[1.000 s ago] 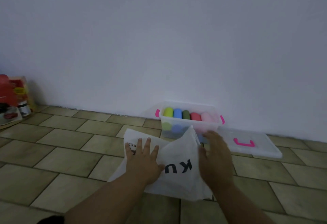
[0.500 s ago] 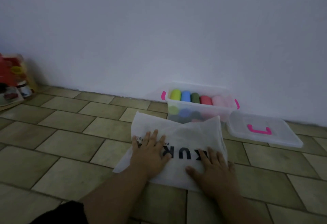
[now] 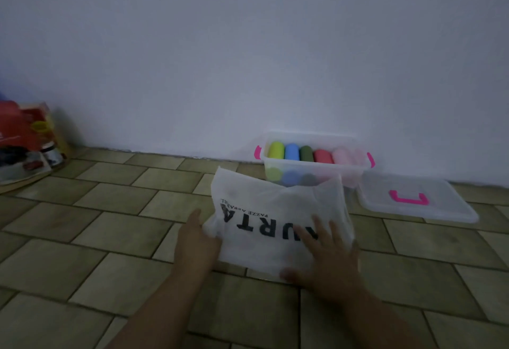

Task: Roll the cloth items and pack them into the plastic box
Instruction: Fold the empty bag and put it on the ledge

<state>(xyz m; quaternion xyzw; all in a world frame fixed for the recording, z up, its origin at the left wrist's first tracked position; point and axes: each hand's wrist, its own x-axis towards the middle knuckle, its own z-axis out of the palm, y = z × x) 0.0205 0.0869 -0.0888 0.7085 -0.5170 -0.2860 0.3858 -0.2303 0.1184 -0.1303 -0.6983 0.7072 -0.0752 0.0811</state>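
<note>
A white cloth bag (image 3: 275,211) with black lettering lies flat on the tiled floor in front of me. My left hand (image 3: 197,241) rests at its left edge, fingers straight, the edge lying over them. My right hand (image 3: 325,255) presses flat on the bag's near right part with fingers spread. Behind the bag stands a clear plastic box (image 3: 316,168) with pink handles against the wall. Several rolled cloths (image 3: 305,153) in green, blue, dark green, red and pink fill it in rows.
The box's clear lid (image 3: 440,208) with a pink handle lies on the floor to the right of the box. Red packages and a jar (image 3: 24,139) stand at the far left by the wall. The white wall runs close behind the box.
My left hand has slid off the top of the bag to its left edge. The bag now lies flatter with more lettering showing. My right hand stays pressed on its right part.
</note>
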